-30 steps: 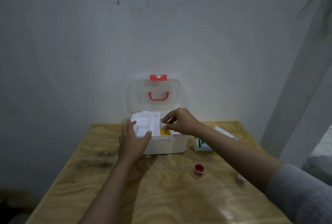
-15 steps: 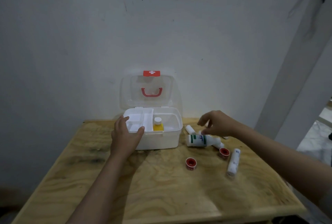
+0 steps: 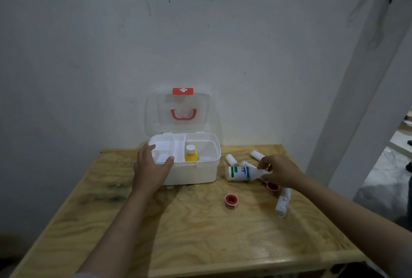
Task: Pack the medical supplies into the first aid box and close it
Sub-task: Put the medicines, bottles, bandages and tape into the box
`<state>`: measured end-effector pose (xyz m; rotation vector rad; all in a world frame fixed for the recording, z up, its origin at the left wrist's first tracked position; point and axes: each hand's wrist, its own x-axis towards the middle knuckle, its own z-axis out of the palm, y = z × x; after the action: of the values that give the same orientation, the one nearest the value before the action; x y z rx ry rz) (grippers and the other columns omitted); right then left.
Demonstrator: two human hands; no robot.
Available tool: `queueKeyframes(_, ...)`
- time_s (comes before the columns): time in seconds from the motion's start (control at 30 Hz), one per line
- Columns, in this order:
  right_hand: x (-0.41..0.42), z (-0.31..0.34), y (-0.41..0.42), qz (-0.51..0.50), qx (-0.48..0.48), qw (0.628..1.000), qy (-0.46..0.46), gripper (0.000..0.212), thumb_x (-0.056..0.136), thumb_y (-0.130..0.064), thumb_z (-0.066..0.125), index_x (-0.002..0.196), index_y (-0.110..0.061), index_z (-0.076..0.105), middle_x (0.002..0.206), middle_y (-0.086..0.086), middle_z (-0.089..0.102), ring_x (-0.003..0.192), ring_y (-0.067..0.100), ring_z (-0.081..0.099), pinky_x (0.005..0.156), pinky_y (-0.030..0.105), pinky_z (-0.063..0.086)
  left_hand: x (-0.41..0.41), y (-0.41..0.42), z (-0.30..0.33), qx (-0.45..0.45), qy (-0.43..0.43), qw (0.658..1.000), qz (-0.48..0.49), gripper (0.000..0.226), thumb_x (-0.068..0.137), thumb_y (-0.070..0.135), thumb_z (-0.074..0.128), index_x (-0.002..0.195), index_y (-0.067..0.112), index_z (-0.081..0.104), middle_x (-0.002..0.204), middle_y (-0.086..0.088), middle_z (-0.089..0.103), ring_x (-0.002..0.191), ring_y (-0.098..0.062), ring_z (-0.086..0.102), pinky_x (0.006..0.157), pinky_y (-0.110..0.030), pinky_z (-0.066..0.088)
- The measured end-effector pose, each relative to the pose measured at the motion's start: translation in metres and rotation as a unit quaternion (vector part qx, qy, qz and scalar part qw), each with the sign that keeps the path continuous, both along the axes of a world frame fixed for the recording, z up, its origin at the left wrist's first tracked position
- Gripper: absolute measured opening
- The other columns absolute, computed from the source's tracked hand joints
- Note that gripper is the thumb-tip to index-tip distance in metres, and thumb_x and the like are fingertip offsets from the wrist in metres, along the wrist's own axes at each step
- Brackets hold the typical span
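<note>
Left hand (image 3: 151, 169) flat, open on white plastic first aid box (image 3: 194, 171); right hand (image 3: 279, 173) grip pinching white green-striped bottle (image 3: 242, 173) at box's 3 o'clock.

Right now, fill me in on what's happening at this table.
A person is packing a first aid box, whose lid stands open. The left hand steadies the box's front left corner. The right hand is closing on the neck of a white bottle lying on the table. A yellow bottle already stands inside. Several white rolls and two red-centred tape rolls are not packed yet.
</note>
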<state>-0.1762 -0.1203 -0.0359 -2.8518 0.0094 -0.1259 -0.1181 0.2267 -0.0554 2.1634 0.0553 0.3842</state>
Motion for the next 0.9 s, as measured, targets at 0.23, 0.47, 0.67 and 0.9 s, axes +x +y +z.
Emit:
queueKeyframes(0.23,-0.004,0.017,0.008,0.039,0.113,0.988,-0.099,0.023,0.069,-0.015,0.08,0.091,-0.016,0.073,0.08,-0.014,0.062,0.078,0.012,0.065,0.074,0.032,0.057,0.001,-0.001,0.0,0.001,-0.004,1.0,0.002,0.07,0.08,0.044,0.066,0.138,0.021,0.035,0.152,-0.004,0.03,0.136,-0.03,0.034,0.103,-0.05,0.04)
queueKeyframes(0.47,-0.006,0.067,0.02,0.064,0.191,0.959,-0.201,0.018,0.07,-0.017,0.08,0.086,-0.021,0.073,0.082,-0.009,0.071,0.076,0.005,0.069,0.068,0.025,0.058,0.002,0.0,-0.002,-0.002,-0.006,1.0,0.002,0.07,0.079,0.045,0.067,0.138,0.023,0.035,0.152,-0.004,0.031,0.135,-0.031,0.035,0.102,-0.052,0.042)
queueKeyframes(0.67,0.004,0.105,0.049,0.106,0.187,0.95,-0.226,0.023,0.07,-0.016,0.08,0.091,-0.018,0.073,0.09,0.0,0.073,0.079,0.008,0.069,0.07,0.023,0.058,0.002,0.0,-0.001,0.0,-0.003,1.0,0.004,0.071,0.078,0.046,0.067,0.138,0.024,0.034,0.152,-0.003,0.031,0.135,-0.031,0.035,0.101,-0.052,0.042)
queueKeyframes(0.9,0.031,0.1,0.094,0.131,0.176,0.95,-0.223,0.028,0.068,-0.013,0.081,0.094,-0.008,0.073,0.089,0.002,0.072,0.075,0.013,0.068,0.054,0.008,0.049,-0.002,-0.001,0.001,-0.009,-0.009,1.0,-0.001,0.07,0.081,0.042,0.066,0.139,0.02,0.035,0.152,-0.003,0.03,0.135,-0.03,0.033,0.102,-0.047,0.038)
